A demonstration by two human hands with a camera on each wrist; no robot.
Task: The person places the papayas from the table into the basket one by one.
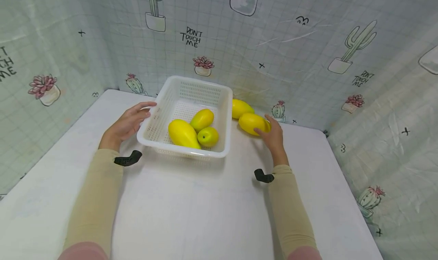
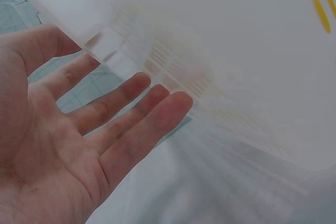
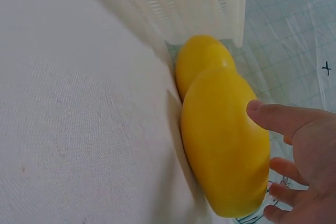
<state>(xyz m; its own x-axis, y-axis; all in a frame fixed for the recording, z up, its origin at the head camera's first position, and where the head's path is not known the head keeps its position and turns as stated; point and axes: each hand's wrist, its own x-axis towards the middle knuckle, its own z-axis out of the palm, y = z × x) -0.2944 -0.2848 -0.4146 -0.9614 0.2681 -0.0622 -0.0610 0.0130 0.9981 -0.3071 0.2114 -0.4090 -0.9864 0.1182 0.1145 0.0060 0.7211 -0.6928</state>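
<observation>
A white perforated plastic basket holds a large yellow mango and two smaller yellow-green fruits, one behind and one with a dark stem spot. Beside its left rim is my left hand, palm up; in the left wrist view its extended fingers reach the basket wall. To the basket's right lie two more yellow mangoes, the rear one partly covered by the basket. My right hand spans the right end of the front mango, thumb over its surface, fingertips spread along its edge.
The white tabletop extends toward me. A patterned plastic curtain rises behind the table and along both sides. Small black devices sit at the left wrist and the right wrist.
</observation>
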